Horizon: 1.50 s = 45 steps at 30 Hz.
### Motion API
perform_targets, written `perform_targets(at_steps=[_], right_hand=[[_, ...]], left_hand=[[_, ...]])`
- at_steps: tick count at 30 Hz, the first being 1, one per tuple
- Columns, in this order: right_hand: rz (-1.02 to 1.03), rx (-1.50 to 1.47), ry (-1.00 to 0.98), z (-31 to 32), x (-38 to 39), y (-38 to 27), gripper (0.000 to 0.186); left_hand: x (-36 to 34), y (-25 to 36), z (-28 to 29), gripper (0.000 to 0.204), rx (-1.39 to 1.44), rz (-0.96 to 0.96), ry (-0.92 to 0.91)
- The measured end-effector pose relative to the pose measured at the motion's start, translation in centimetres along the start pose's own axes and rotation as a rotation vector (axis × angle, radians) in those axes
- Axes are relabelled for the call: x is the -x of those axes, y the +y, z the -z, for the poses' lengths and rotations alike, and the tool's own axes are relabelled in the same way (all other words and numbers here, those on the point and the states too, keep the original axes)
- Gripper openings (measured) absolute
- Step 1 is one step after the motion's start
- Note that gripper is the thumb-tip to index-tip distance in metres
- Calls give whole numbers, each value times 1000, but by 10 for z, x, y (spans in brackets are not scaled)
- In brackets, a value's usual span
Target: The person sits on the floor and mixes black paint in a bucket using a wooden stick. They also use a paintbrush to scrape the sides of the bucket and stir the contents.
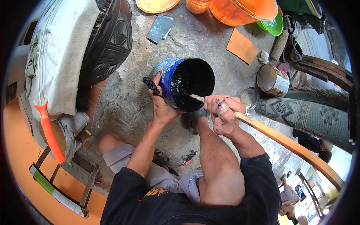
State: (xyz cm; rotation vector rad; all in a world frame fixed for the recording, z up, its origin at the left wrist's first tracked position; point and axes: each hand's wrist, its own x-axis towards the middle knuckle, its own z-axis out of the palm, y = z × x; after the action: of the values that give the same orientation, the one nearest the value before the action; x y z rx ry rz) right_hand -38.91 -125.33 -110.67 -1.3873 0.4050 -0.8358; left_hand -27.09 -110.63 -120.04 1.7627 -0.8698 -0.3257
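Because the blue cylindrical plastic-looking bucket (167, 73) is tilted with its round mouth toward the person, its black inside lies exposed, which probably explains the angle. The left hand (163, 109) presses against its lower left side, apparently to steady it, and seems to pinch a knobbly, black-clotted, brush-like tool (149, 84) between thumb and fingers, keeping it clear of the opening. Closed in a fist, the right hand (225, 110) grips a slim, pale wooden stick (197, 98) near the rim, likely for close control; its smeared tip reaches inside the bucket. Black coating gleams, wet-looking and lumpy, on the bucket's wall. Beyond, a flat, matt orange tile (241, 47) lies on the scuffed grey floor (120, 97), and a grey-green patterned carpet roll (302, 115) shows a coarse woven pile.
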Motion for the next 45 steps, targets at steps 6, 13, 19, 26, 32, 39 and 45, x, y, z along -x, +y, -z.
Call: perform_targets(at_steps=[6, 13, 19, 26, 32, 39, 45], right_hand=[[-45, -181, 1, -2, -4, 0, 38], [59, -56, 71, 17, -23, 22, 37], [271, 26, -79, 10, -46, 17, 38], [175, 89, -98, 5, -20, 12, 35], [139, 75, -48, -6, -5, 4, 29], [135, -122, -46, -9, -3, -10, 35], [79, -41, 66, 15, -23, 14, 38]], left_hand=[[6, -9, 0, 138, -3, 48, -24], [5, -8, -2, 138, 79, 125, -40], [-1, 0, -2, 132, -90, -30, 0], [2, 2, 0, 131, -27, 75, -75], [1, -6, -3, 134, 0, 22, -44], [-5, -5, -3, 135, -8, -20, -42], [-6, 6, -2, 131, -116, 79, -98]])
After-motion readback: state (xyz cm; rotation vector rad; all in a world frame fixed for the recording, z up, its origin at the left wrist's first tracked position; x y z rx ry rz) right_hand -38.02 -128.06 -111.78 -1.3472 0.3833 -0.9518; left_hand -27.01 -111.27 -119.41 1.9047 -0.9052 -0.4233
